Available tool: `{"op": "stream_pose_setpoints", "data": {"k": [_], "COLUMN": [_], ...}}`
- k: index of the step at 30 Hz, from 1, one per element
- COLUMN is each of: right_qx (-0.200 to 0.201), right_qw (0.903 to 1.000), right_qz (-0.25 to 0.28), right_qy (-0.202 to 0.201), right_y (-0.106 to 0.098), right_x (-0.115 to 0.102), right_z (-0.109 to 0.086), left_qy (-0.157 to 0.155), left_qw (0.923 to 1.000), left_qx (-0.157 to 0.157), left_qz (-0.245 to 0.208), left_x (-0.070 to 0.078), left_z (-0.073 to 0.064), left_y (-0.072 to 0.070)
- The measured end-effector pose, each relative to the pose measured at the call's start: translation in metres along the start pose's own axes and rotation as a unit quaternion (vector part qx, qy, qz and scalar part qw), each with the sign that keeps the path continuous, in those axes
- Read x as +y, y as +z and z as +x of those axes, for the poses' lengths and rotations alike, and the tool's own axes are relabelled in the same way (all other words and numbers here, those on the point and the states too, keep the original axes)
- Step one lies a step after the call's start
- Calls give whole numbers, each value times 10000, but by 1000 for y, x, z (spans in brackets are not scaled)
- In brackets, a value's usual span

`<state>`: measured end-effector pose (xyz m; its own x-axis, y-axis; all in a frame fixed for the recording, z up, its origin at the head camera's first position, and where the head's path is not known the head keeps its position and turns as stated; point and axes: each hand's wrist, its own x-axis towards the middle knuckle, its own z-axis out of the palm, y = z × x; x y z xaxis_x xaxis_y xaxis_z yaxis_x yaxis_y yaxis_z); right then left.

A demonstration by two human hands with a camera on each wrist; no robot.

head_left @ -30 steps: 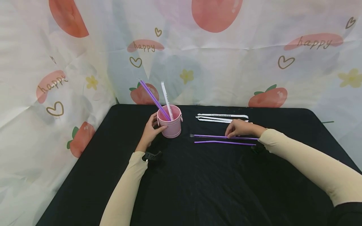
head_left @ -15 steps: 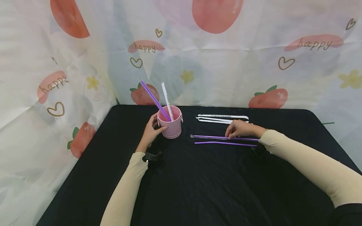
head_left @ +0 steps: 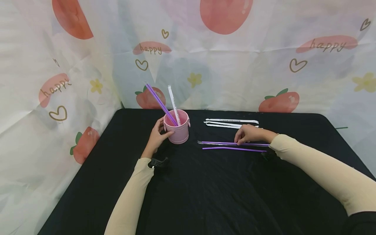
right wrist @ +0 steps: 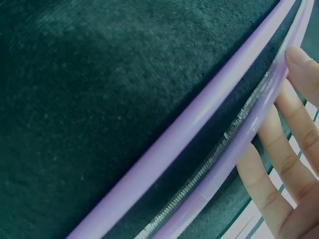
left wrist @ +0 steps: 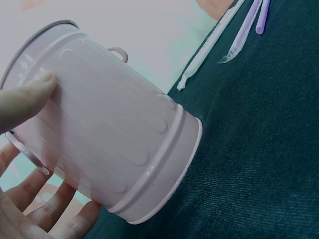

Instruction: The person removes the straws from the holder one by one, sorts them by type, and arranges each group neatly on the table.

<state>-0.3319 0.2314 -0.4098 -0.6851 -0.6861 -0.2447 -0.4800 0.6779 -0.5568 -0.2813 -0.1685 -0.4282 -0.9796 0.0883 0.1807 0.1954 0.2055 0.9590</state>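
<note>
My left hand [head_left: 156, 137] grips the side of a small pink bucket [head_left: 180, 135], thumb in front and the other fingers round its left side. The bucket stands upright; purple straws [head_left: 158, 99] and a white paper-wrapped straw [head_left: 172, 99] lean inside it. To the right, my right hand [head_left: 251, 133] pinches a purple straw in a clear wrapper [head_left: 217, 142] that lies along the table. In the right wrist view, the thumb [right wrist: 301, 69] rests on this straw, with fingers behind it. A second purple straw [head_left: 232, 149] lies nearer to me, apart from the hand.
Several white paper-wrapped straws [head_left: 232, 121] lie behind my right hand, which partly covers their right ends. A black cloth [head_left: 205, 195] covers the table. Behind it hangs a printed curtain [head_left: 223, 78].
Along the straw at my right hand, the clear wrapper edge shows more plainly than a second ago. Both hands stay in place.
</note>
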Motion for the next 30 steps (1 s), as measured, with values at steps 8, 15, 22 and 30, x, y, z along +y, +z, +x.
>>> {"op": "stream_pose_setpoints", "data": {"k": [8, 15, 22, 30], "right_qx": [-120, -263, -287, -348], "right_qw": [9992, 9967, 9947, 9933], "right_qz": [291, 605, 792, 925], "right_qy": [232, 482, 594, 598], "right_y": [-7, -16, -26, -45], "right_x": [5, 9, 7, -3], "right_z": [-5, -11, -17, -24], "left_qy": [116, 310, 326, -87], "left_qw": [9999, 9995, 9992, 10000], "left_qx": [82, 99, 204, 20], "left_qz": [7, 52, 122, -12], "left_x": [-14, -18, -17, -4], "left_z": [5, 4, 3, 2], "left_y": [2, 1, 2, 0]}}
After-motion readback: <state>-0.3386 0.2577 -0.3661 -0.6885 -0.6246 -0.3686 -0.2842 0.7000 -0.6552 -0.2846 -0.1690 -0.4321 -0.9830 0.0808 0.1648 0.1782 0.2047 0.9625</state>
